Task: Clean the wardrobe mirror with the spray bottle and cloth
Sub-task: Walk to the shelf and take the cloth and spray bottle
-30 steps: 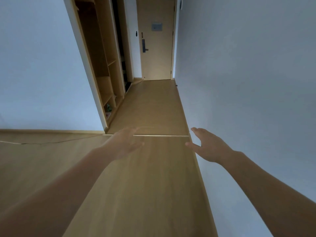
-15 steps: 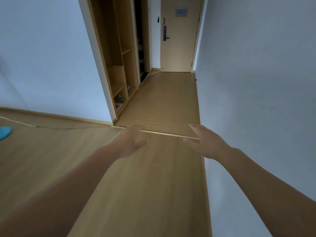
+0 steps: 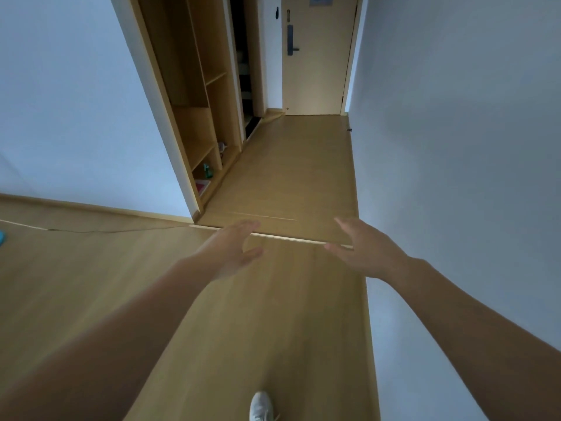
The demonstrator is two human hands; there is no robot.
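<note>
Our left hand (image 3: 230,250) and right hand (image 3: 364,250) reach out over the floor (image 3: 273,323) short of the wardrobe (image 3: 194,123), fingers straight and apart, gripping nothing. In the wardrobe's bottom compartment stands a small green bottle (image 3: 207,171), too small to confirm as the sprayer; a pink item (image 3: 202,186) lies just beside it, blurred. Far left of the wardrobe, a teal scrap (image 3: 1,237) is cut off by the frame edge.

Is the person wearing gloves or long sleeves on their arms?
No. The left hand and right hand are bare, with no gloves, rings or watch showing. The left forearm and right forearm are bare too; no sleeve reaches into view. A white shoe shows below.
</note>
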